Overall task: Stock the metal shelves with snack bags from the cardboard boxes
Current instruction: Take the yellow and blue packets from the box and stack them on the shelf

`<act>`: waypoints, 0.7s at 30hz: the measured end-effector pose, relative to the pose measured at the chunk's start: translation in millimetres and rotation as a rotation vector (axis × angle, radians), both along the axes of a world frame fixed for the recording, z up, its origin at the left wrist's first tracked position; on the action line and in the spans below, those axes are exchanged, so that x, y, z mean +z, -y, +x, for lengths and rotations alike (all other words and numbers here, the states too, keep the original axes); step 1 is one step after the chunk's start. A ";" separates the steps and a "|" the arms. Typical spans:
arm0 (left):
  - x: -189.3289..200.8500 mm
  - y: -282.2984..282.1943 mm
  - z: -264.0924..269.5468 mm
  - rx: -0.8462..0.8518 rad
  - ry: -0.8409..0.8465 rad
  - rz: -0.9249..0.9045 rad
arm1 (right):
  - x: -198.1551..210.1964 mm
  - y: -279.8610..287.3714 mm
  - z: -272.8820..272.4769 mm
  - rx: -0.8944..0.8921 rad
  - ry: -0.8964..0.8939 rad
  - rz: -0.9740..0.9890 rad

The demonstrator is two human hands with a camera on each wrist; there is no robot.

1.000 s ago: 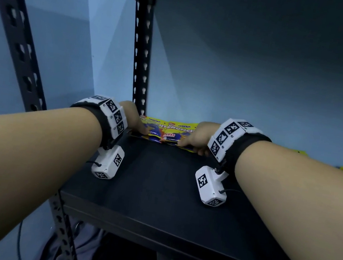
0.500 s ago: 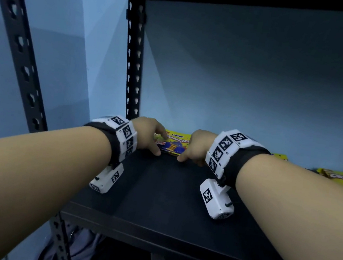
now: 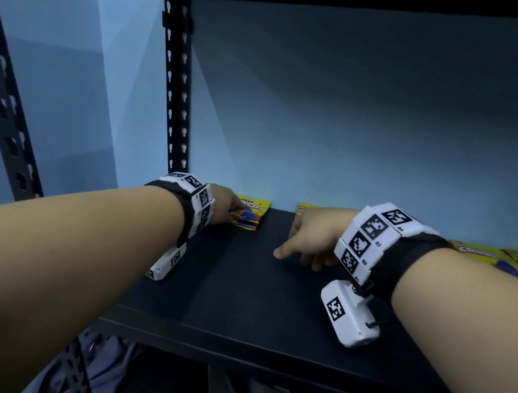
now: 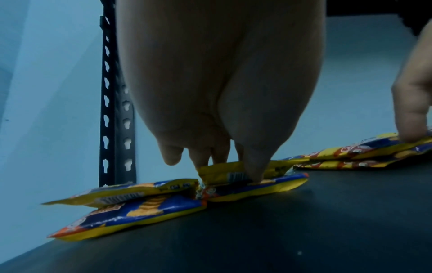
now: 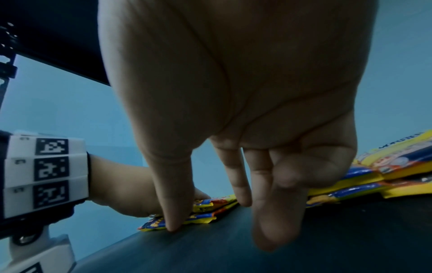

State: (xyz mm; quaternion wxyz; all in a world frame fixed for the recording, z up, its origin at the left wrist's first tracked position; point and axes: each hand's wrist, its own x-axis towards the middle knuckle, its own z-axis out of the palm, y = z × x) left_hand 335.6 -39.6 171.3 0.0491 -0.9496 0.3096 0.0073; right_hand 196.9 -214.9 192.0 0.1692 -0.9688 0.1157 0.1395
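Since the earlier frame our hands are spreading apart along the back of the shelf, each dragging snack bags sideways. Our left hand, at centre left of the head view, is pinching the raised flap of the top bag in the left stack; its fingers are clamped on that flap, as the left wrist view shows. Our right hand is resting right of centre, its fingers hanging loosely apart, the tips touching the dark shelf and the edge of the right stack. We cannot tell whether any fingertip is pressing on a bag there. More bags are lying at the far right edge.

We are judging the risk like this: the bags are slippery and stacked loosely, so tugging one flap could slide the top bag off its pile or push bags off the back edge by the corner post.
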 end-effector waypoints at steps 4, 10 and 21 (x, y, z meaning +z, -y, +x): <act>3.4 1.0 -17.9 0.035 -0.012 0.008 | 6.8 2.0 -29.1 0.007 0.023 0.029; 20.1 -7.6 -90.1 -0.066 0.075 -0.188 | 12.8 5.9 -83.9 0.005 0.135 0.061; -12.2 -19.0 -241.9 -0.322 -0.241 -0.414 | -37.2 21.8 -202.7 0.095 0.291 0.229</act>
